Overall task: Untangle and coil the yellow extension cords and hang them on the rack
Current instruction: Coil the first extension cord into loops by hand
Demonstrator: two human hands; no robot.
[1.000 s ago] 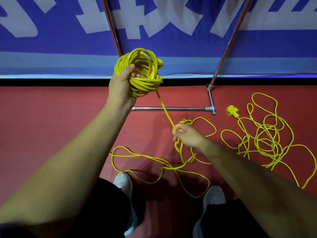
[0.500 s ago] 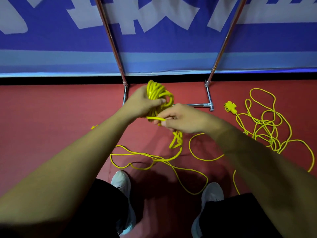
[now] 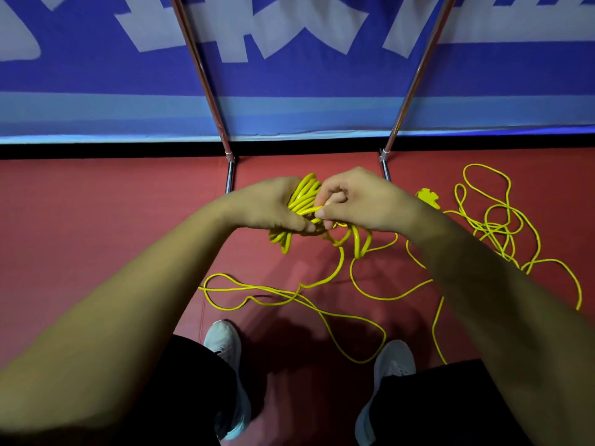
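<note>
"Gripping the coil (image 3: 304, 196), is that the left hand (image 3: 267, 207)?"

"Yes. Its fingers are curled round the bundled yellow loops, held in the air above the red floor (image 3: 96, 226), just in front of the rack's (image 3: 202, 75) base."

"And the right hand (image 3: 360, 201)?"

"Touching the left hand, with thumb and fingers pinching one strand of the same cord against the bundle. A few loops hang below both hands."

"Where does the rest go?"

"The loose cord (image 3: 244, 288) trails down from the coil and lies in slack curves on the floor, ahead of the two white shoes (image 3: 223, 341). A second cord (image 3: 492, 225) lies tangled to the right, apart from the hands — its plug end (image 3: 427, 197) sits near the rack's right foot."

"And the rack itself?"

"Two metal uprights rise in front of a blue banner (image 3: 289, 78) — their tops run out of view."
</note>
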